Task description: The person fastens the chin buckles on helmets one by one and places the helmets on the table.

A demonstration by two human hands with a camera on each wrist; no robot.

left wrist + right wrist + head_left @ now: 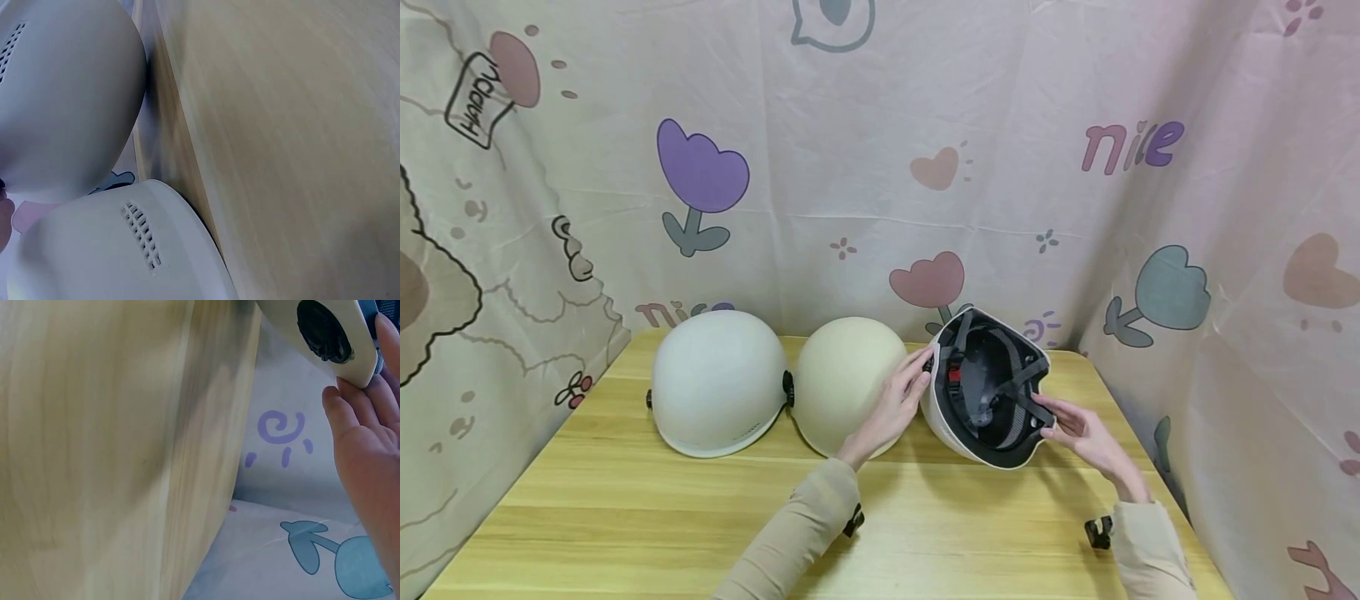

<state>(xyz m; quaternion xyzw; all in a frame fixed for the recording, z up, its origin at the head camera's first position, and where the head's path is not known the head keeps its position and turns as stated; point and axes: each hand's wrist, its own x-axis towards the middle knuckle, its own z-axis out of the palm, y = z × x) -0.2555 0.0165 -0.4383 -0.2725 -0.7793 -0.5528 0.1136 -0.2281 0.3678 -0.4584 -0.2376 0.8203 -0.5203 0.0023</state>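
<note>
Tipped up on the right of the table, a pale half-shell helmet (951, 433) turns its black lining, grey padding and dark straps toward me. A red buckle piece (954, 377) shows inside it. My left hand (891, 408) holds its left edge, with thumb and fingers at the rim. At the opposite edge my right hand (1086, 433) pinches the rim, thumb on the inner side and fingers behind; a round black fitting (324, 331) sits near those fingers in the right wrist view. Beside the left forearm is a cream helmet (842, 375), dome up.
A white helmet (718, 383) stands dome up at the left, close against the cream one. The wooden table (625, 517) meets a printed cloth backdrop (835, 150) at the back, and cloth also hangs along both sides.
</note>
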